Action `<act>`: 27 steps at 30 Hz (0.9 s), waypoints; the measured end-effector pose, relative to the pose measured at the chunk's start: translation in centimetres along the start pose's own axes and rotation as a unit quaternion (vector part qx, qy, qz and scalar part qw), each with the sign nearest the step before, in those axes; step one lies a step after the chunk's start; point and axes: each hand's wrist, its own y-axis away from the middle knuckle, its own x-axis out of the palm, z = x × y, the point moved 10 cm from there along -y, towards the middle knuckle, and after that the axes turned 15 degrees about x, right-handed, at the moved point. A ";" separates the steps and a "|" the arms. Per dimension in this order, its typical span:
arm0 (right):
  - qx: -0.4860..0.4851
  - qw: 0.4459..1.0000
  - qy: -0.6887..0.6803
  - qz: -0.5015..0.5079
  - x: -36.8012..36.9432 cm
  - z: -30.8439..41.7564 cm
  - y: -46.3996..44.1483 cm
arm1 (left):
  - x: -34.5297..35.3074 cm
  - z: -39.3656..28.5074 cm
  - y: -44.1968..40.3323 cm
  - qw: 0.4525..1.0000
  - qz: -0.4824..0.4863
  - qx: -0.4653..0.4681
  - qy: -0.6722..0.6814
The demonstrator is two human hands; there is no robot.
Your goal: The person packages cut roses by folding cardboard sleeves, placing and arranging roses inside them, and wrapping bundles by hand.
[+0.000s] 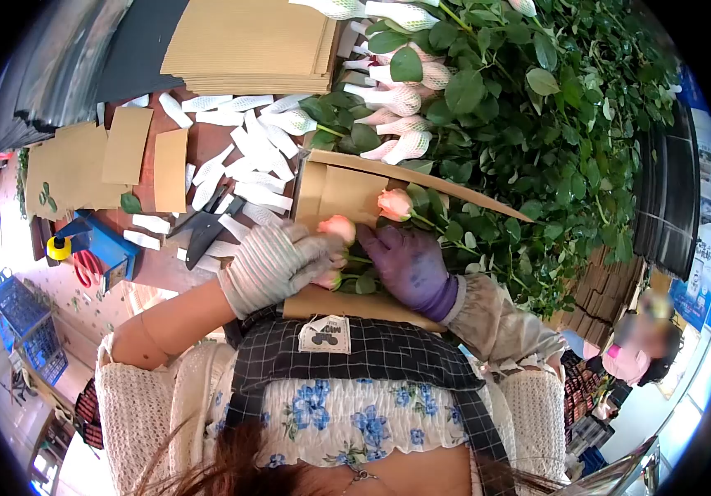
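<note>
My left hand (277, 266), in a pale striped knit glove, curls its fingers around the lower side of a peach rose (337, 226). Close by on the right is my right hand (409, 269), in a stained purple glove. Its fingers are bent together beside that bloom, where the stem passes out of sight; what they grip is hidden. Another peach rose (394, 204) lies just above my right fingertips. Below my left fingers, a third rose (328, 279) shows partly. The roses lie on a cardboard sheet (347, 188) with a raised far edge.
White foam net sleeves (260, 195) and black-handled shears (204, 231) lie on the left. Cardboard (248, 41) is stacked at the back. Sleeved roses (401, 101) and dense leafy stems (570, 132) fill the right. A blue box (107, 248) holds red-handled scissors (87, 269).
</note>
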 end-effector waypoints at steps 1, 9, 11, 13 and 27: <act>0.001 1.000 -0.007 -0.010 0.0 0.0 -0.1 | -1.4 -0.1 -0.2 0.997 -0.073 0.013 -0.013; 0.165 0.978 -0.006 -0.126 -6.2 -5.2 1.2 | 0.8 0.6 -1.9 0.994 0.019 -0.039 -0.100; 0.196 0.979 -0.010 -0.063 -2.6 -7.3 1.6 | 1.1 0.3 -2.2 0.991 0.058 -0.039 -0.117; 0.159 0.983 0.016 -0.093 -3.3 -7.5 2.6 | 1.2 0.0 -2.6 0.986 0.108 -0.033 -0.123; 0.054 0.943 -0.302 -0.131 -21.2 -6.1 6.9 | 3.5 1.1 -1.3 0.967 0.228 -0.075 -0.087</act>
